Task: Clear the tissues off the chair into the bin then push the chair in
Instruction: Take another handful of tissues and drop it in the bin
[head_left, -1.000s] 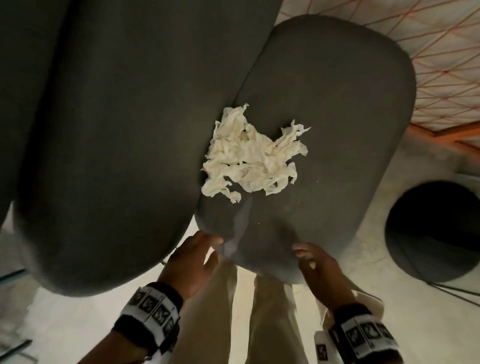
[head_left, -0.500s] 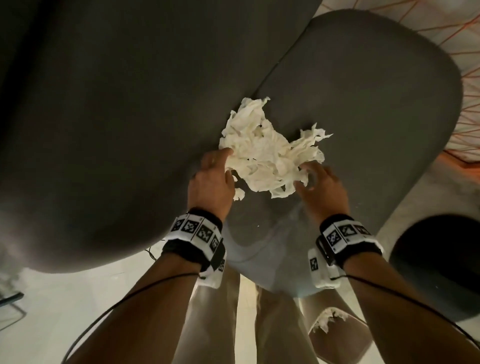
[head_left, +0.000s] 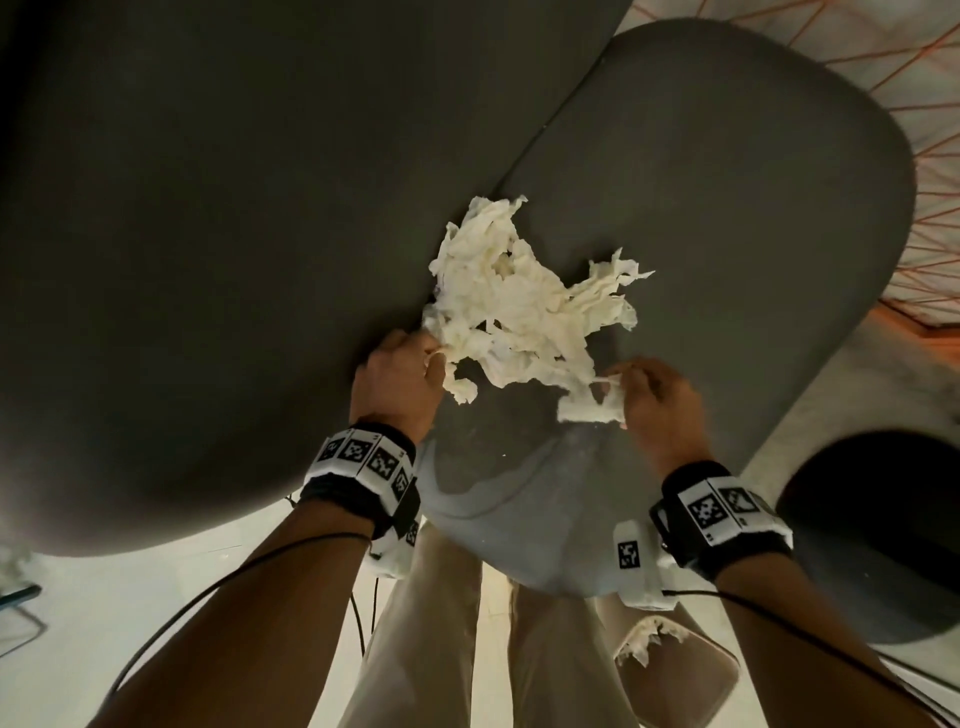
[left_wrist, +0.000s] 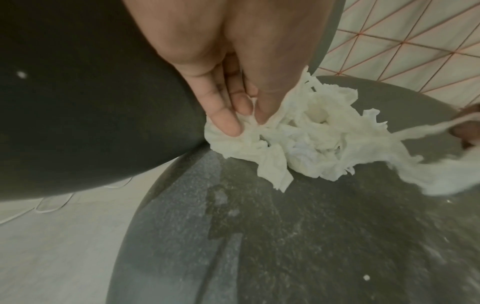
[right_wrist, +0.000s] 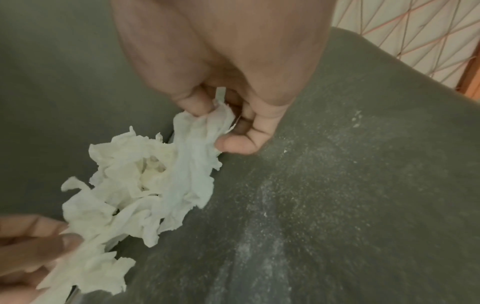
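Observation:
A loose pile of torn white tissues (head_left: 519, 312) lies on the grey chair seat (head_left: 727, 208), up against the dark backrest (head_left: 208, 260). My left hand (head_left: 426, 358) pinches the pile's left edge; the left wrist view shows its fingertips (left_wrist: 246, 121) closed on the tissues (left_wrist: 311, 131). My right hand (head_left: 618, 379) pinches a stretched strand at the pile's right front corner. In the right wrist view, thumb and fingers (right_wrist: 218, 123) clamp a fold of the tissues (right_wrist: 145, 185). A tan bin (head_left: 691, 691) holding a tissue stands on the floor below the seat's front edge.
A round black object (head_left: 872, 535) stands on the floor to the right of the chair. A tiled wall with orange lines (head_left: 924, 104) rises behind the seat. My legs (head_left: 431, 623) are close against the seat's front edge. White dust streaks mark the seat (left_wrist: 285, 226).
Both hands moved from the seat's front edge up to the pile and took hold of its two sides. The right hand has since drawn a strand out to the right.

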